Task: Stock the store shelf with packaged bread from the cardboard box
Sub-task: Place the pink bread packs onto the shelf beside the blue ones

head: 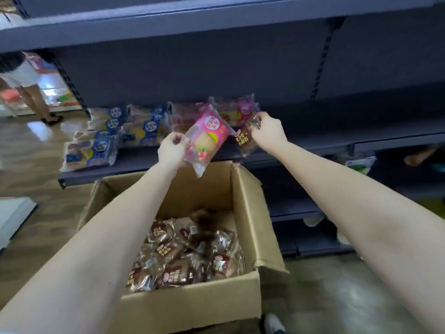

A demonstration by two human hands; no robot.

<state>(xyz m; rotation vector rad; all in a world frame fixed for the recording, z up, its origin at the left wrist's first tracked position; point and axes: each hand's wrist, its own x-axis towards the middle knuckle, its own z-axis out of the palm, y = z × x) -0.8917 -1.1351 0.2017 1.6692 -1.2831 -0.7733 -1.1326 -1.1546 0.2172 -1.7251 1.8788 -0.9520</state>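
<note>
One pink bread packet (pixel 207 138) hangs over the front edge of the shelf (pixel 139 162), pinched in the left grip (pixel 169 151). The right grip (pixel 267 132) clamps one brown packet (pixel 243 141) beside it. Roughly ten brown packets (pixel 178 259) fill the cardboard box (pixel 248 213) below.

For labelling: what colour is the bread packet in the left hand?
The bread packet is mainly pink, seen in head view.

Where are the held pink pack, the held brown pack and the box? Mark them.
pink pack (pixel 213 127): head view, pink label.
brown pack (pixel 243 141): head view, printed front.
box (pixel 192 309): head view, near wall.
</note>
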